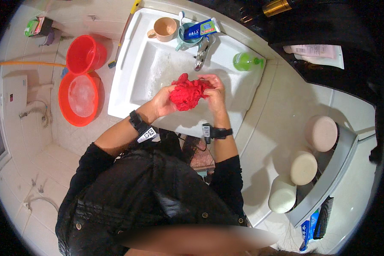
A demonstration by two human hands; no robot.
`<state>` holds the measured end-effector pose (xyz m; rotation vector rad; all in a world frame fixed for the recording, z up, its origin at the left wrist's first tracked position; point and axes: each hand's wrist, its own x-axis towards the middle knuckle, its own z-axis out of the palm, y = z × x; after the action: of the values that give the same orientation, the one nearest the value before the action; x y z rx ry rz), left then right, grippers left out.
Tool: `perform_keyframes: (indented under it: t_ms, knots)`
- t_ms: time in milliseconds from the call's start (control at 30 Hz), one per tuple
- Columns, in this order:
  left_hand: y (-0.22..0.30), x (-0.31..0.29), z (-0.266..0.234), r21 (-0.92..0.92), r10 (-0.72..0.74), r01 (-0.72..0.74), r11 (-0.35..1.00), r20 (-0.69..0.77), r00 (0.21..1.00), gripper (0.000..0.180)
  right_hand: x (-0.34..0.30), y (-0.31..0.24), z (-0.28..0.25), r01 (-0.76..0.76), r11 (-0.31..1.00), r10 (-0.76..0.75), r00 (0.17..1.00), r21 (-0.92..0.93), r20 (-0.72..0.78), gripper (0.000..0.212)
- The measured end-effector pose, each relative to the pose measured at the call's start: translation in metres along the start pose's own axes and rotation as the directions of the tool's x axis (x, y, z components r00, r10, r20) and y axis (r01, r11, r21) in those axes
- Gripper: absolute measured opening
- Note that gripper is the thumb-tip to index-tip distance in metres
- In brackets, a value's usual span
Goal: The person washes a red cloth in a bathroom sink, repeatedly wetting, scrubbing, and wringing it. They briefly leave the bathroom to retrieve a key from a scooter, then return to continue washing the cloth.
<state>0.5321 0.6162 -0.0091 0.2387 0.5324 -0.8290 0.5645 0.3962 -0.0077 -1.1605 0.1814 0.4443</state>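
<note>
A bunched-up red cloth (185,94) with a bumpy, crumpled surface is held over the white sink (128,87). My left hand (162,102) grips it from the left side, the fingers partly hidden behind it. On the other side my right hand (216,90) pinches the cloth's right end between thumb and fingers, some of them raised. Just beyond the cloth stands the metal faucet (202,54). Suds and water (158,70) lie in the basin to the left of it. Whether water is running cannot be made out.
Along the sink's back stand an orange-tan mug (165,29) and a teal mug (188,37) with a toothbrush and toothpaste tube (201,28). A green bottle (244,62) lies at the right. Red basins (64,100) sit left; a shelf with lidded containers (304,167) is lower right.
</note>
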Motion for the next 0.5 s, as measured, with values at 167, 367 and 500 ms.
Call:
perform_keyframes:
  t_ms: [167, 367, 500]
  knots:
    - [0.005, -0.017, 0.021, -0.139, -0.02, 0.049, 0.989, 0.202, 0.979, 0.051, -0.016, 0.053, 0.03, -0.199, 0.678, 0.162, 0.979, 0.707, 0.12, 0.073]
    - [0.0, -0.032, 0.025, 0.049, -0.161, 0.158, 0.986, 0.07, 0.984, 0.055, -0.009, 0.022, 0.062, -0.138, 0.678, 0.015, 0.985, 0.722, 0.174, 0.068]
    - [0.003, -0.036, 0.036, 0.262, -0.148, 0.137, 0.955, 0.021, 0.989, 0.064, 0.005, -0.004, 0.063, -0.063, 0.932, 0.022, 0.993, 0.358, 0.118, 0.022]
